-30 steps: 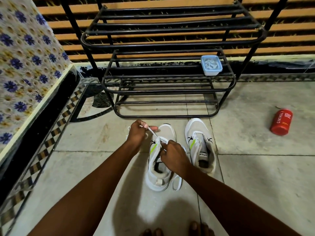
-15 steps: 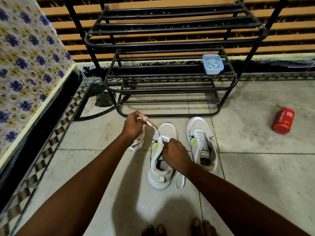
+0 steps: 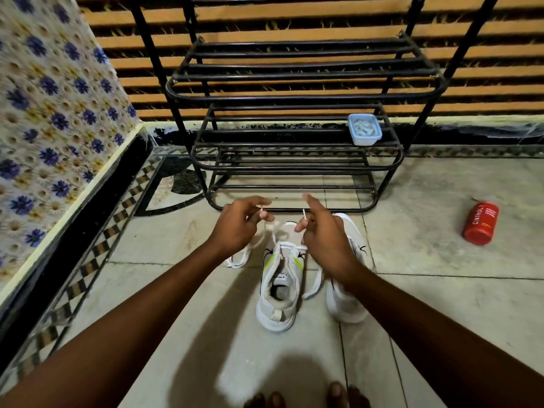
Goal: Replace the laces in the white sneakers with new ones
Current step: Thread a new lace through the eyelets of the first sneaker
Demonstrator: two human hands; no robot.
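Note:
Two white sneakers stand on the tiled floor. The left sneaker (image 3: 279, 293) faces away from me, with a white lace (image 3: 272, 231) running up from its top eyelets. My left hand (image 3: 240, 223) pinches one lace end above the toe. My right hand (image 3: 322, 231) pinches the other end, its tip sticking up between the fingers. The right sneaker (image 3: 348, 304) is partly hidden behind my right wrist. A loose white lace (image 3: 240, 259) lies on the floor left of the left sneaker.
A black metal shoe rack (image 3: 294, 160) stands just beyond the sneakers, with a small blue box (image 3: 364, 129) on its lower shelf. A red can (image 3: 481, 222) lies on the floor to the right. A flowered wall (image 3: 53, 136) runs along the left. My toes (image 3: 306, 397) show at the bottom.
My right hand has left the left sneaker's tongue and risen to pinch a lace end. Both hands now hold the two ends up and apart above the toe.

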